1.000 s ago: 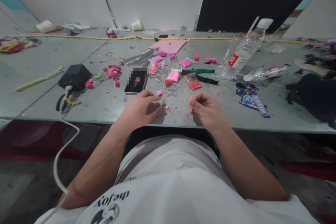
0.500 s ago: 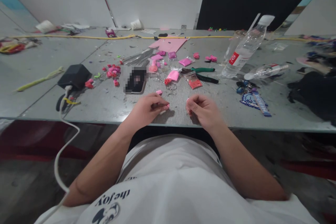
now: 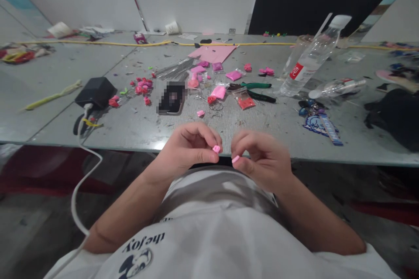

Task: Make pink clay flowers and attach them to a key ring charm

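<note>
Between thumb and forefinger my left hand (image 3: 196, 144) pinches a small, lumpy piece of pink clay (image 3: 216, 149). Facing it, my right hand (image 3: 262, 157) holds a smaller, flattish pink clay piece (image 3: 236, 159) at the tip of its thumb. Both hands are in front of the table's near edge, above my lap, with a small gap between the two pieces. Another pink clay lump (image 3: 200, 113) lies on the grey table (image 3: 144, 128) just beyond my left hand. Past it are an opened packet of pink clay (image 3: 218, 92) and a packet of red clay (image 3: 245, 103).
Green-handled pliers (image 3: 257, 85) lie behind the packets. A phone (image 3: 172, 98), a cluster of small red and pink flowers (image 3: 143, 86) and a black power adapter (image 3: 95, 93) with a white cable are on the left. A water bottle (image 3: 312, 63) leans at the right, near a keychain (image 3: 321, 124).
Both hands have come back from the tabletop toward my body and closer to each other. The pink pieces in their fingertips now show plainly.
</note>
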A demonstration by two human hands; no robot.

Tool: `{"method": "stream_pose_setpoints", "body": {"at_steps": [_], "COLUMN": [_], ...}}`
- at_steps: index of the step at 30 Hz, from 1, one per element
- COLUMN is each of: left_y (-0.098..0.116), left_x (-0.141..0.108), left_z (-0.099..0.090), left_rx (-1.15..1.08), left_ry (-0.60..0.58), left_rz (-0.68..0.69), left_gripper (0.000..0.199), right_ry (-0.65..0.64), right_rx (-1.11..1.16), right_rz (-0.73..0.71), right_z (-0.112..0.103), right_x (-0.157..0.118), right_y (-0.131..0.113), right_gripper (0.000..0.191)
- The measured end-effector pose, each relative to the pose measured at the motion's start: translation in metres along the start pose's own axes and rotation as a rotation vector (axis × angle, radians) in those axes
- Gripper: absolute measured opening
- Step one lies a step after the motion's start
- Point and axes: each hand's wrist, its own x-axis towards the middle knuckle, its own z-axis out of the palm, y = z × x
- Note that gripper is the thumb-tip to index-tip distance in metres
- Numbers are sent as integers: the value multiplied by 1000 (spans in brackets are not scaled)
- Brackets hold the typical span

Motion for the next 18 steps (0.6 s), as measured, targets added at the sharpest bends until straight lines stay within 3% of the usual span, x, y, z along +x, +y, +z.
{"method": "stream_pose_setpoints", "body": {"at_steps": [9,18], "left_y": [6,9], "left_x": [-5,-7], "left_z": [14,17], "left_rx": [-83,-67], "left_ry": [-116,-148], "left_rz": [30,10], "left_gripper": [27,27], "right_ry": [-48,-87], "right_rx": [-2,-51], "right_rz": [-53,-91], "right_z": [6,4], "right_x": [4,3], "right_y": [-9,-13], "right_gripper": [15,14]}}
